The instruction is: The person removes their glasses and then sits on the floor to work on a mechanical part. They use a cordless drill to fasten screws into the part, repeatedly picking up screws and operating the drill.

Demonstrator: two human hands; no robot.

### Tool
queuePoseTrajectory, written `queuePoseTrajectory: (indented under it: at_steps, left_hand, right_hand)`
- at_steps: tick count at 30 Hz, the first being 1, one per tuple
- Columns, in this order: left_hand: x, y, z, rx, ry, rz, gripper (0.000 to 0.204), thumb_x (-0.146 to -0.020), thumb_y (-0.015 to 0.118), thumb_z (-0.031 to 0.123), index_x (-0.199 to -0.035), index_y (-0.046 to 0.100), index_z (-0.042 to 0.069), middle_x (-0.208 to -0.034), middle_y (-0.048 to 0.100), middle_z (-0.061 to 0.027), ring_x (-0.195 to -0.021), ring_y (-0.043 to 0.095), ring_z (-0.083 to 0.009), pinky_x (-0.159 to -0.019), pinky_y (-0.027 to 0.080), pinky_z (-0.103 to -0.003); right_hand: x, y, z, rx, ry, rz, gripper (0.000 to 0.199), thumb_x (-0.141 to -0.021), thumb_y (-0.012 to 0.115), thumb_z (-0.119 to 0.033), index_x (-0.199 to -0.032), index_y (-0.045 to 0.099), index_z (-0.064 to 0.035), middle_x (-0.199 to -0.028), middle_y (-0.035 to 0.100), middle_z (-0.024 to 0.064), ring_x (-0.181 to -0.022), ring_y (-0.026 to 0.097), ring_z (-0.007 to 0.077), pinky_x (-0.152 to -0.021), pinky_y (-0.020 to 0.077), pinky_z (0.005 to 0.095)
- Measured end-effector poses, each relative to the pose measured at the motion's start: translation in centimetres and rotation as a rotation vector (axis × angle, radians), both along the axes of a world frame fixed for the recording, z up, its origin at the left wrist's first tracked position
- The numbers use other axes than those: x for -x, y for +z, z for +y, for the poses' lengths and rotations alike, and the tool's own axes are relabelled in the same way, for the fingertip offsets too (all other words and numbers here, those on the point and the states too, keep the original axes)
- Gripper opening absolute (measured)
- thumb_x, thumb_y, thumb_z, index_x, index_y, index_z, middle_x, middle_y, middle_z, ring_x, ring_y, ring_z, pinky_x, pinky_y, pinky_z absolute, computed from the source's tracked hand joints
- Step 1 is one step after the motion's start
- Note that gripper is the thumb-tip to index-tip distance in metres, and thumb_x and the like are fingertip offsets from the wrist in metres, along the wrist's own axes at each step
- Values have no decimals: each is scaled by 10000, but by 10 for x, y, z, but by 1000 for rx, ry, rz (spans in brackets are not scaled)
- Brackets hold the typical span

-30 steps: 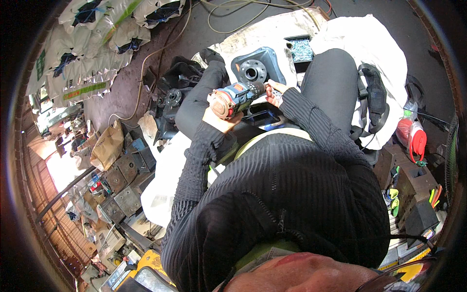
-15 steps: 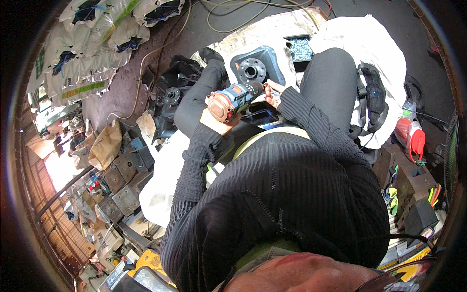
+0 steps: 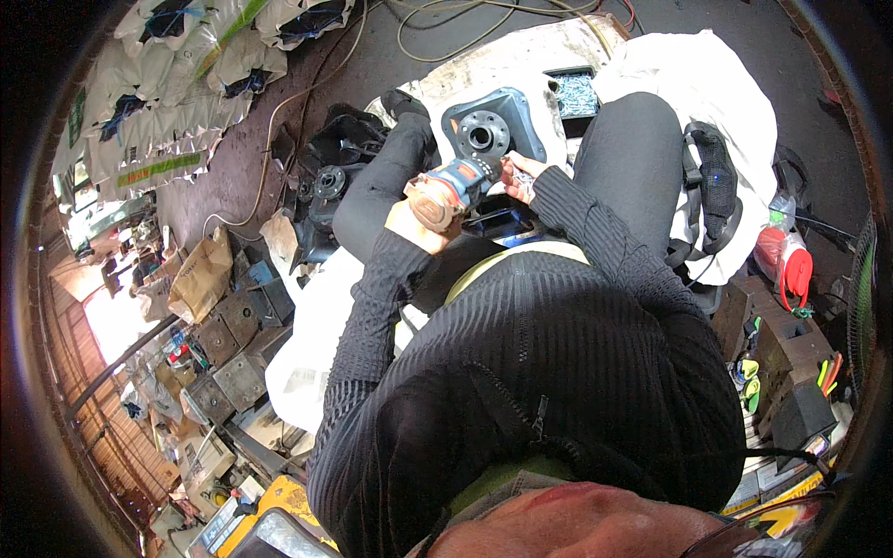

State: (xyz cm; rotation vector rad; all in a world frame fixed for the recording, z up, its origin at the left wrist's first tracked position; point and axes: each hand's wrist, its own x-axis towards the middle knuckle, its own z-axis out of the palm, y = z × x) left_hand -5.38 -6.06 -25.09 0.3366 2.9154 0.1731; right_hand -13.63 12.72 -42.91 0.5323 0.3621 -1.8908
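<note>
Left hand (image 3: 414, 229) holds a drill (image 3: 455, 183); right hand (image 3: 521, 177) curls beside its chuck (image 3: 487, 168), grip unclear.

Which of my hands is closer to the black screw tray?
Right: your right hand is below and left of the tray; your left hand, around the drill, is farther down-left.

White bags (image 3: 153, 139) lie upper left, a hose (image 3: 271, 158) on the floor (image 3: 209, 200) nearby; a brown bag (image 3: 200, 279) sits by metal blocks (image 3: 239, 383), a red lid (image 3: 797, 270) to the right.
</note>
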Motion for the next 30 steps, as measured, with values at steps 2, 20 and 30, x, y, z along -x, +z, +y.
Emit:
queuePoseTrajectory:
  at_steps: [2, 20, 30]
  left_hand:
    - [13, 2, 5, -119, 197, -192, 421, -690, 628, 332, -1061, 562, 144, -981, 602, -79, -871, 597, -248, -781, 483, -331]
    - [81, 23, 14, -181, 319, -511, 356, -709, 588, 247, -1024, 564, 84, -966, 588, -147, -915, 569, -269, -799, 443, -322]
    - [82, -14, 4, 6, 187, -589, 384, -774, 517, 326, -1093, 532, 114, -1040, 572, -134, -984, 545, -262, -843, 429, -324]
  right_hand:
    - [-3, -19, 4, -183, 32, 65, 290, -846, 533, -316, -934, 564, -41, -726, 561, 8, -632, 566, 124, -569, 511, 270]
    - [70, -8, -10, -834, 298, 646, 315, -725, 665, -345, -871, 652, -66, -647, 573, -16, -480, 480, 53, -442, 416, 181]
    - [71, -20, -18, -863, 359, 743, 335, -696, 674, -380, -765, 674, -52, -615, 581, -6, -514, 484, 82, -489, 392, 228]
